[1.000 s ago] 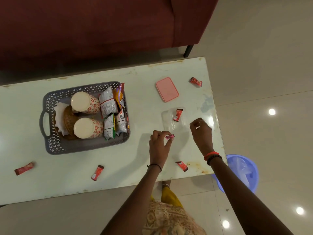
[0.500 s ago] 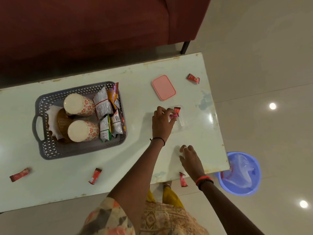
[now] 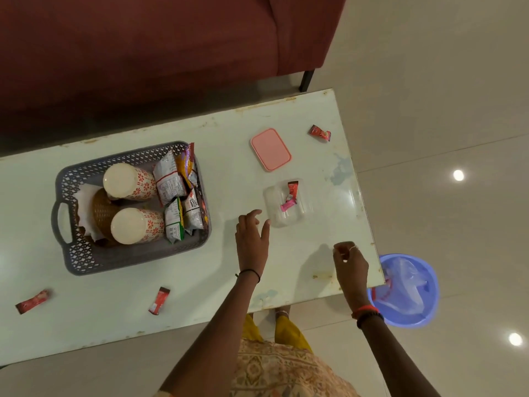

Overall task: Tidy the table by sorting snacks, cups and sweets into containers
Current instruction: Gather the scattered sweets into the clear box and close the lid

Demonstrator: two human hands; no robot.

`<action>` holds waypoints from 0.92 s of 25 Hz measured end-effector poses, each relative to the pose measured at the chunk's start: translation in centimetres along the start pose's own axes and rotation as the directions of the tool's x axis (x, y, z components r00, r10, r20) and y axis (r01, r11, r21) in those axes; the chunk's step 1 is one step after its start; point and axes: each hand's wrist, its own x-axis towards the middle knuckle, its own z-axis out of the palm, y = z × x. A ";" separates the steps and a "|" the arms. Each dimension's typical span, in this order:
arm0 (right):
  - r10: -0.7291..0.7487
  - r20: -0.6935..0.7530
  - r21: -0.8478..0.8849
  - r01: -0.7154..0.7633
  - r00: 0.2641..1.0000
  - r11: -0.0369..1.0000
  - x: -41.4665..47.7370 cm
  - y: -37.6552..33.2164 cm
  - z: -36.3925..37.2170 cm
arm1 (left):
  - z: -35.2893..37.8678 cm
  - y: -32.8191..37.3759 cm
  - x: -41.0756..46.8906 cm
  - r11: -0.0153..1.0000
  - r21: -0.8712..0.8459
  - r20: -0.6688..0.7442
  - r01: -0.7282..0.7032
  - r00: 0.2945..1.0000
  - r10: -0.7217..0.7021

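Observation:
My left hand [image 3: 252, 236] is open with its fingers spread, just left of a clear plastic container [image 3: 274, 222] on the white table [image 3: 114, 316]. Inside the container lie a pink sweet [image 3: 287, 206] and a red sweet [image 3: 292, 187]. My right hand [image 3: 350, 262] hovers near the table's right front corner with its fingers curled; what is in them is hidden. The pink lid [image 3: 270, 149] lies behind the container. Loose red sweets lie at the far right [image 3: 320, 133], near the front edge [image 3: 159, 300] and at the front left [image 3: 33, 301].
A grey basket [image 3: 134, 262] on the left holds two patterned cups [image 3: 128, 181], snack packets [image 3: 171, 181] and a wicker piece. A blue tub [image 3: 406, 290] with a plastic bag stands on the floor beside the table's right end. A red sofa [image 3: 143, 53] is behind the table.
My left hand carried the pink sweet to the clear container, let it go inside and drew back. My right hand moved to the front edge; the red sweet there is gone.

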 end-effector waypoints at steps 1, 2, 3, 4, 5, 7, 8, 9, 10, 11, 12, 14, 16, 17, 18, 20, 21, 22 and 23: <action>-0.020 -0.014 0.018 0.020 1.000 1.000 1.4 -1.2 -0.2 | 0.0 -0.3 -0.6 1.000 0.008 0.004 0.013 1.000 -0.013; -0.048 -0.028 0.030 0.049 0.998 0.998 3.0 -2.6 -0.4 | 0.1 -0.6 -1.0 1.000 0.012 0.009 0.024 1.000 -0.024; -0.084 -0.039 0.037 0.085 0.996 0.996 4.7 -4.1 -0.6 | 0.1 -0.9 -1.4 0.999 0.009 0.012 0.036 0.999 -0.036; -0.123 -0.048 0.033 0.125 0.991 0.992 6.5 -5.5 -0.6 | 0.1 -1.1 -1.7 0.999 -0.001 0.013 0.052 0.999 -0.052; -0.164 -0.052 0.006 0.165 0.985 0.986 8.4 -6.9 -0.5 | 0.2 -1.1 -1.9 0.998 -0.014 0.013 0.069 0.998 -0.068; -0.243 -0.032 -0.107 0.238 0.970 0.965 12.0 -9.5 -0.2 | 0.3 -1.0 -2.1 0.995 -0.040 0.008 0.095 0.995 -0.095; -0.278 -0.007 -0.172 0.273 0.960 0.947 13.6 -10.5 0.0 | 0.3 -1.0 -2.1 0.993 -0.056 0.001 0.104 0.995 -0.104; -0.312 0.026 -0.241 0.309 0.950 0.920 15.1 -11.4 0.3 | 0.4 -1.0 -2.1 0.991 -0.070 -0.007 0.110 0.994 -0.111; -0.343 0.065 -0.316 0.345 0.937 0.884 16.5 -12.2 0.5 | 0.4 -1.1 -2.0 0.990 -0.082 -0.015 0.113 0.993 -0.115; -0.369 0.112 -0.387 0.383 0.923 0.839 17.6 -12.8 0.8 | 0.5 -1.3 -1.9 0.989 -0.092 -0.023 0.116 0.993 -0.119; -0.388 0.162 -0.444 0.418 0.908 0.793 18.7 -13.5 1.1 | 0.5 -1.5 -1.8 0.987 -0.102 -0.030 0.122 0.992 -0.126; -0.399 0.256 -0.519 0.474 0.880 0.711 20.6 -14.4 1.7 | 0.7 -2.0 -1.3 0.983 -0.125 -0.043 0.138 0.989 -0.144; -0.422 0.303 -0.567 0.518 0.854 0.640 21.9 -15.0 2.3 | 0.7 -2.4 -1.1 0.979 -0.143 -0.053 0.147 0.986 -0.156; -0.443 0.296 -0.582 0.528 0.846 0.619 22.2 -15.1 2.5 | 0.6 -2.5 -1.0 0.977 -0.148 -0.057 0.153 0.985 -0.163; -0.462 0.273 -0.589 0.527 0.844 0.613 22.2 -15.3 2.8 | 0.5 -2.7 -0.9 0.976 -0.149 -0.061 0.160 0.983 -0.171; -0.473 0.242 -0.576 0.518 0.847 0.633 21.6 -15.3 3.0 | 0.2 -2.9 -1.0 0.974 -0.147 -0.064 0.173 0.981 -0.184; -0.462 0.230 -0.548 0.506 0.857 0.666 21.1 -15.3 3.1 | 0.0 -3.0 -1.1 0.972 -0.149 -0.063 0.182 0.979 -0.193; -0.440 0.206 -0.500 0.480 0.874 0.721 20.4 -15.3 3.1 | -0.2 -3.0 -1.2 0.970 -0.152 -0.063 0.189 0.978 -0.200; -0.414 0.166 -0.432 0.443 0.895 0.785 19.3 -15.3 3.0 | -0.5 -3.0 -1.4 0.968 -0.157 -0.065 0.196 0.976 -0.208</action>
